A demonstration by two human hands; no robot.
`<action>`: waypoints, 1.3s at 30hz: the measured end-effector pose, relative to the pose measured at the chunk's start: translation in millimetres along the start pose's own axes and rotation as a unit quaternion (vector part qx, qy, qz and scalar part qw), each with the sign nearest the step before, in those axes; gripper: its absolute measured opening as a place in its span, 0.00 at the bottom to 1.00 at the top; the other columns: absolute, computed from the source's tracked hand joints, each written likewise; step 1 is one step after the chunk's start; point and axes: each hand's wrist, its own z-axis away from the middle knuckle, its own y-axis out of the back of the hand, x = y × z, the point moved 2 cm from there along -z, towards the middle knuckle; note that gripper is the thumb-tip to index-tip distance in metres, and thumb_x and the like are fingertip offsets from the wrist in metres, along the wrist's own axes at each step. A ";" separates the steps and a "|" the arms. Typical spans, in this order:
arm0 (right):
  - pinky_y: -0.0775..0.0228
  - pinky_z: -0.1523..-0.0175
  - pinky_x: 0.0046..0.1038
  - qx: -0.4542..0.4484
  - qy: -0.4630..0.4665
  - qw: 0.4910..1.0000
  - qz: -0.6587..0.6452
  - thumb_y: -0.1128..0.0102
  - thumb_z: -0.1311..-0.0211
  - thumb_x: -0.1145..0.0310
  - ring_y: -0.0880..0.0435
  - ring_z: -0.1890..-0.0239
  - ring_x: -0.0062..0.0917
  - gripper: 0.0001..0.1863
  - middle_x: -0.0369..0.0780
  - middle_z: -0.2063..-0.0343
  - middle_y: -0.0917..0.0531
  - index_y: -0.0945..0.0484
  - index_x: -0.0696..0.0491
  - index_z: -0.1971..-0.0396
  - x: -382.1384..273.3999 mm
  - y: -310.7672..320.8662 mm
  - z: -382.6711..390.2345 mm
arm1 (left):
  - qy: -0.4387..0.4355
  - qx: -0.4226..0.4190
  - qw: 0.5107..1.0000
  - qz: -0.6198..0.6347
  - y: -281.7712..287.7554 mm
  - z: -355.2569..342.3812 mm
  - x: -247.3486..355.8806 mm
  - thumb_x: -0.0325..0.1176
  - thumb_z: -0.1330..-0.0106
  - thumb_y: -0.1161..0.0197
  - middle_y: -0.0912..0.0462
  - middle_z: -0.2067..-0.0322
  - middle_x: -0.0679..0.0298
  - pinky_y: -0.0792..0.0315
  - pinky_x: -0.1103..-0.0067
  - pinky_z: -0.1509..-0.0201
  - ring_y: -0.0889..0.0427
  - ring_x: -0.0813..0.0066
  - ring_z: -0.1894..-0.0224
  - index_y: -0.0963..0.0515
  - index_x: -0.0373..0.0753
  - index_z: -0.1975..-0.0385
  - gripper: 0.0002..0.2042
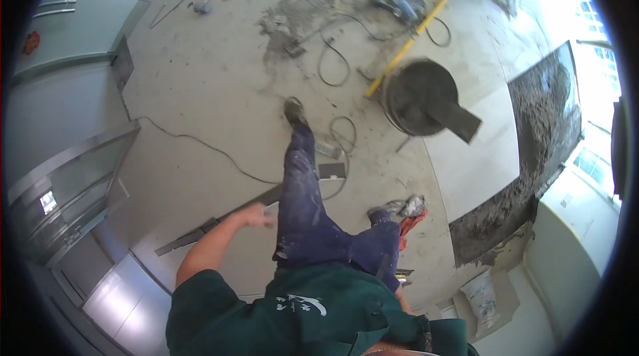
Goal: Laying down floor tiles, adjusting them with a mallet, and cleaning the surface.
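Observation:
My left hand (258, 215) hangs beside my left thigh, somewhat blurred, with its fingers apart and nothing seen in it. Only a bit of my right arm (402, 299) shows by my right hip; the fingers there cannot be made out. A small yellow and white item (401, 279) lies close to that arm, partly hidden. Ahead to the right stands a round dark bucket (393, 111) of grey mortar, with a flat grey piece (456, 120) jutting over its rim. Along the bucket's left side runs a long yellow bar (407, 46).
Cables (206, 144) trail over the floor around my stepping left foot. Long dark strips (193, 239) lie to my left. Past the large pale tile (476, 163) on the right is a rough mortar bed (542, 116). A dusty power tool (399, 2) sits farther off. Glass doors (86, 30) line the left.

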 end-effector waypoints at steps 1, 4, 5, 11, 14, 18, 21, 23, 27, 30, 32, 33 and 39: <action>0.30 0.41 0.36 0.022 0.007 0.999 -0.025 0.46 0.32 0.43 0.23 0.42 0.32 0.36 0.43 0.41 0.24 0.35 0.48 0.31 -72.5 18.4 -27.3 | 0.049 0.180 0.982 0.025 63.9 2.3 13.7 0.57 0.32 0.42 0.13 0.58 0.52 0.24 0.63 0.51 0.15 0.57 0.57 0.16 0.34 0.57 0.27; 0.30 0.41 0.36 0.023 0.066 0.997 -0.028 0.46 0.32 0.42 0.23 0.42 0.32 0.36 0.43 0.42 0.23 0.34 0.49 0.32 -80.7 42.9 73.8 | 0.007 0.506 0.795 0.333 177.1 39.8 -64.8 0.56 0.32 0.42 0.14 0.62 0.53 0.25 0.68 0.51 0.16 0.62 0.58 0.20 0.33 0.54 0.27; 0.30 0.41 0.35 0.034 0.076 0.996 -0.044 0.46 0.32 0.42 0.23 0.43 0.32 0.36 0.44 0.43 0.23 0.33 0.50 0.32 -128.8 58.8 69.6 | -0.010 0.485 0.776 0.402 214.0 51.0 -68.4 0.56 0.32 0.42 0.14 0.63 0.56 0.25 0.71 0.52 0.17 0.66 0.59 0.20 0.33 0.53 0.27; 0.30 0.41 0.34 0.107 0.139 0.971 -0.163 0.47 0.33 0.40 0.21 0.43 0.32 0.37 0.45 0.46 0.20 0.30 0.52 0.34 -477.1 129.8 42.9 | 0.051 0.437 0.876 0.196 345.9 138.9 -87.5 0.52 0.29 0.41 0.15 0.60 0.66 0.25 0.78 0.53 0.19 0.78 0.61 0.22 0.36 0.48 0.23; 0.28 0.42 0.32 0.043 0.056 0.917 -0.394 0.47 0.33 0.38 0.19 0.47 0.30 0.38 0.46 0.50 0.18 0.26 0.57 0.39 -591.3 164.4 7.6 | 0.129 0.382 0.844 0.354 332.8 132.6 -115.9 0.51 0.30 0.41 0.16 0.59 0.66 0.24 0.74 0.56 0.18 0.75 0.61 0.21 0.42 0.47 0.21; 0.26 0.46 0.30 -0.015 -0.047 0.905 -0.422 0.47 0.32 0.39 0.17 0.53 0.29 0.40 0.46 0.54 0.16 0.23 0.66 0.44 -746.3 230.7 -39.8 | 0.136 0.308 0.800 0.496 347.2 105.9 -146.2 0.52 0.30 0.40 0.17 0.56 0.65 0.23 0.71 0.57 0.18 0.74 0.59 0.23 0.43 0.44 0.23; 0.33 0.37 0.28 -0.053 -0.029 0.947 -0.315 0.51 0.29 0.40 0.20 0.47 0.28 0.39 0.45 0.47 0.19 0.26 0.65 0.40 -800.2 234.0 -39.4 | 0.169 0.355 0.813 0.430 436.2 86.3 -181.0 0.52 0.31 0.39 0.18 0.50 0.61 0.24 0.71 0.51 0.18 0.72 0.53 0.25 0.41 0.41 0.26; 0.33 0.37 0.26 0.012 -0.063 0.941 -0.331 0.49 0.29 0.42 0.21 0.45 0.26 0.38 0.46 0.46 0.19 0.26 0.66 0.41 -822.0 219.6 -19.4 | 0.163 0.415 0.817 0.366 548.2 59.6 -187.4 0.53 0.36 0.34 0.20 0.45 0.56 0.25 0.70 0.45 0.19 0.66 0.47 0.28 0.37 0.38 0.33; 0.37 0.34 0.30 0.043 -0.103 0.911 -0.397 0.61 0.22 0.49 0.25 0.40 0.31 0.32 0.44 0.44 0.21 0.29 0.64 0.37 -886.0 145.9 -5.5 | 0.139 0.425 0.878 0.171 788.4 -29.3 -276.5 0.54 0.48 0.25 0.31 0.35 0.44 0.35 0.65 0.30 0.30 0.52 0.33 0.43 0.34 0.28 0.51; 0.38 0.31 0.30 0.019 -0.148 0.876 -0.458 0.66 0.21 0.45 0.27 0.37 0.29 0.35 0.44 0.39 0.25 0.37 0.61 0.31 -851.3 34.2 11.1 | 0.207 0.481 0.851 0.043 935.6 -108.3 -319.6 0.57 0.58 0.20 0.50 0.27 0.40 0.43 0.62 0.25 0.51 0.49 0.23 0.54 0.38 0.25 0.63; 0.38 0.31 0.32 0.034 -0.180 0.847 -0.500 0.66 0.21 0.46 0.28 0.36 0.32 0.35 0.45 0.37 0.27 0.38 0.60 0.30 -947.8 44.9 37.7 | 0.245 0.480 0.841 0.043 987.5 -163.1 -317.3 0.59 0.63 0.18 0.56 0.26 0.39 0.46 0.61 0.24 0.60 0.45 0.22 0.56 0.38 0.25 0.67; 0.38 0.31 0.32 0.027 -0.266 0.848 -0.458 0.66 0.21 0.45 0.28 0.36 0.32 0.35 0.46 0.38 0.26 0.37 0.60 0.31 -964.9 38.7 53.1 | 0.249 0.488 0.836 0.017 1011.8 -200.0 -308.7 0.60 0.64 0.18 0.53 0.27 0.38 0.46 0.60 0.23 0.58 0.44 0.23 0.55 0.38 0.25 0.68; 0.36 0.32 0.33 -0.005 -0.356 0.741 -0.569 0.67 0.21 0.46 0.26 0.38 0.32 0.34 0.48 0.40 0.24 0.31 0.62 0.36 -1052.0 -11.5 54.1 | 0.111 0.510 0.850 -0.073 1107.5 -242.2 -388.4 0.57 0.65 0.18 0.31 0.35 0.46 0.38 0.64 0.28 0.32 0.51 0.32 0.40 0.31 0.32 0.60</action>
